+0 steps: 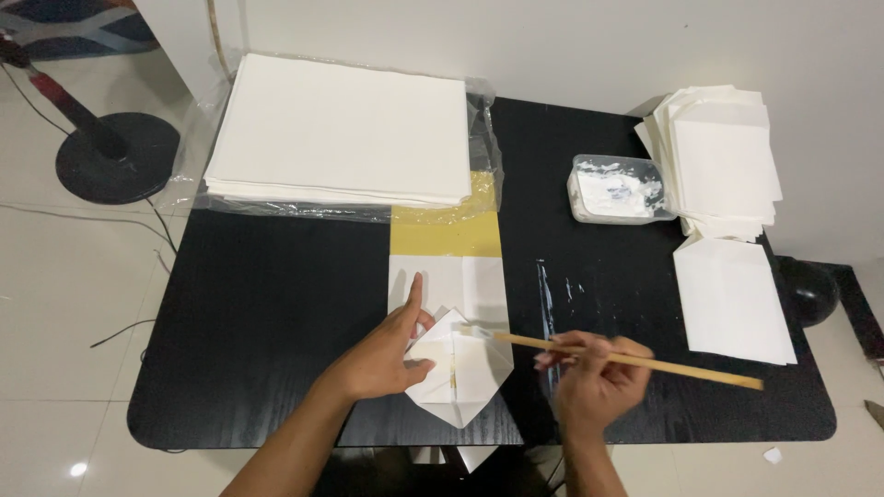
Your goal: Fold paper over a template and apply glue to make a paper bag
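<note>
Pressing the folded paper (458, 368) flat at the table's (258, 313) 6 o'clock edge with spread left hand (387, 354) fingers, right hand (594, 382) pinching the stick (626, 359), keeping its tip on the flap.

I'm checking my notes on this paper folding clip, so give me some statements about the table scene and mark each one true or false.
1. The right hand holds a thin wooden stick. True.
2. The left hand rests on the folded paper. True.
3. The tub of white paste sits left of the big sheet stack. False: it sits to the right, beside the stack of folded pieces.
4. The table is white. False: it is black.
5. The stick tip is dipped in the tub. False: it lies over the folded paper.
</note>
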